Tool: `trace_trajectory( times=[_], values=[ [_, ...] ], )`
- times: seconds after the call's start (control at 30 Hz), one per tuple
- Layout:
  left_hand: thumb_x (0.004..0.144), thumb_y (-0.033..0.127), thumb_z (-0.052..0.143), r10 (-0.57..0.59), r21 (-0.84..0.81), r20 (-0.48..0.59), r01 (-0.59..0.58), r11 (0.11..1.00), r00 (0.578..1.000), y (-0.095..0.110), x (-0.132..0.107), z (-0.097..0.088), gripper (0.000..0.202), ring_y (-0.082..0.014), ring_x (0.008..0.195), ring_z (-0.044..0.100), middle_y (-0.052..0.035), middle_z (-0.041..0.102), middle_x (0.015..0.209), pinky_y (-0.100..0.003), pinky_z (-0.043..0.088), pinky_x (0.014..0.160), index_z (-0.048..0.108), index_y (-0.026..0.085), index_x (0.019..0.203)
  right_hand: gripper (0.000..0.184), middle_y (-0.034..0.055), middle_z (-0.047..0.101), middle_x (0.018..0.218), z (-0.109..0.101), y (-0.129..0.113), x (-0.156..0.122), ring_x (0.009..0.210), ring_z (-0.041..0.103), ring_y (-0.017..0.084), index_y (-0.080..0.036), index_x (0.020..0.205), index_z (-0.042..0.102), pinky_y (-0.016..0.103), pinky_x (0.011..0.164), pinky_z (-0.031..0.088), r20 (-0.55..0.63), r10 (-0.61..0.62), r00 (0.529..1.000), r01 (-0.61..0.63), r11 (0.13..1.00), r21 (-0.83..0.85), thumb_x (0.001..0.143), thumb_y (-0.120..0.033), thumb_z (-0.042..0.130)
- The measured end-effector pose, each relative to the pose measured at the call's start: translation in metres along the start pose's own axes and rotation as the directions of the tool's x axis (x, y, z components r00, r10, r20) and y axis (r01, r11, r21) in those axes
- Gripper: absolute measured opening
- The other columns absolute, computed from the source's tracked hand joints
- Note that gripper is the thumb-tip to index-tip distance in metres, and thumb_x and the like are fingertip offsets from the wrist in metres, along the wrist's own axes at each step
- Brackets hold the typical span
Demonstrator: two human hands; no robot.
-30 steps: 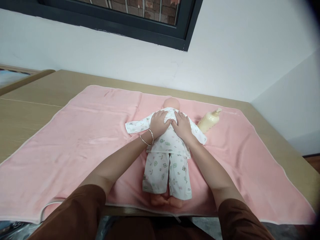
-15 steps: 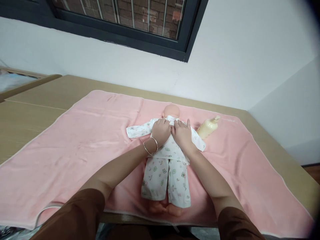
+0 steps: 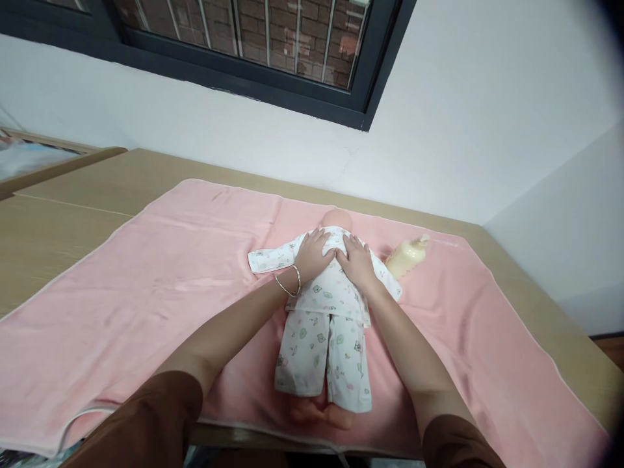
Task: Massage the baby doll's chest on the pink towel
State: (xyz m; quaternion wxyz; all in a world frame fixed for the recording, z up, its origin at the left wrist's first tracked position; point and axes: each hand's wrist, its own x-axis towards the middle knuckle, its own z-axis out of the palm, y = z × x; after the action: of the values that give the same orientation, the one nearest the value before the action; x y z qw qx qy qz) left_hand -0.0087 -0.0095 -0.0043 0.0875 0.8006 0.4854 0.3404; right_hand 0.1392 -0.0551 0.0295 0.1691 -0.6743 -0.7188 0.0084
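Observation:
A baby doll lies on a pink blanket, its head toward the wall and its bare feet toward me. It wears a white printed top and matching trousers. My left hand, with a bangle at the wrist, rests open on the left side of the doll's chest. Beside it my right hand lies open on the other side, fingers spread. The two thumbs nearly meet at the middle. The sleeves stretch out to both sides, and the doll's hands are not visible.
A cream-coloured bottle lies on the blanket near the right sleeve. Under the blanket is a wooden table, its back edge against a white wall. A dark-framed window is above.
My fingers have opened out and flattened on the doll's chest, with the thumbs now turned toward each other. The camera view has shifted slightly. The doll and bottle keep their places.

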Motion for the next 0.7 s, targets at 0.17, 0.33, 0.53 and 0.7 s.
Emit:
trace_trajectory(
  times=[0.17, 0.33, 0.53, 0.7],
  values=[
    [0.089, 0.021, 0.052, 0.145, -0.008, -0.080, -0.146, 0.989, 0.986, 0.004, -0.001, -0.004, 0.033, -0.0242, 0.124, 0.057, -0.0102, 0.067, 0.127, -0.044, 0.041, 0.113, 0.063, 0.017, 0.121, 0.053, 0.0180, 0.045, 0.152, 0.000, -0.005, -0.003, 0.143, 0.039, 0.030, -0.012, 0.147, 0.044, 0.048, 0.116, 0.030, -0.028, -0.040, 0.999, 0.039, 0.998, -0.047, 0.101, -0.036, 0.038],
    [0.089, 0.019, 0.051, 0.149, 0.097, -0.137, -0.136, 0.986, 0.979, 0.015, -0.010, -0.013, 0.017, -0.0253, 0.102, 0.062, -0.0097, 0.070, 0.101, -0.041, 0.049, 0.093, 0.067, 0.019, 0.096, 0.040, 0.0137, 0.062, 0.136, -0.005, -0.017, -0.018, 0.117, 0.063, 0.026, -0.019, 0.126, 0.064, 0.035, 0.094, 0.048, -0.153, -0.017, 0.988, 0.002, 0.995, -0.099, 0.101, -0.036, 0.038],
    [0.087, 0.027, 0.054, 0.073, 0.101, -0.126, -0.061, 0.993, 0.989, 0.012, -0.011, -0.014, 0.021, -0.0273, 0.105, 0.059, -0.0106, 0.067, 0.105, -0.042, 0.047, 0.094, 0.065, 0.018, 0.104, 0.043, 0.0120, 0.062, 0.137, 0.001, -0.009, -0.016, 0.127, 0.057, 0.026, -0.020, 0.129, 0.063, 0.036, 0.102, 0.045, -0.185, -0.003, 0.983, -0.006, 0.999, -0.049, 0.100, -0.044, 0.041],
    [0.089, 0.031, 0.054, 0.028, 0.027, -0.060, -0.026, 0.999, 0.998, 0.006, -0.007, -0.009, 0.039, -0.0270, 0.126, 0.053, -0.0110, 0.062, 0.132, -0.043, 0.038, 0.111, 0.057, 0.018, 0.126, 0.053, 0.0137, 0.049, 0.150, 0.006, -0.001, -0.006, 0.142, 0.041, 0.028, -0.017, 0.144, 0.050, 0.046, 0.118, 0.028, -0.115, 0.001, 0.993, 0.003, 0.999, 0.035, 0.100, -0.045, 0.041]
  ],
)
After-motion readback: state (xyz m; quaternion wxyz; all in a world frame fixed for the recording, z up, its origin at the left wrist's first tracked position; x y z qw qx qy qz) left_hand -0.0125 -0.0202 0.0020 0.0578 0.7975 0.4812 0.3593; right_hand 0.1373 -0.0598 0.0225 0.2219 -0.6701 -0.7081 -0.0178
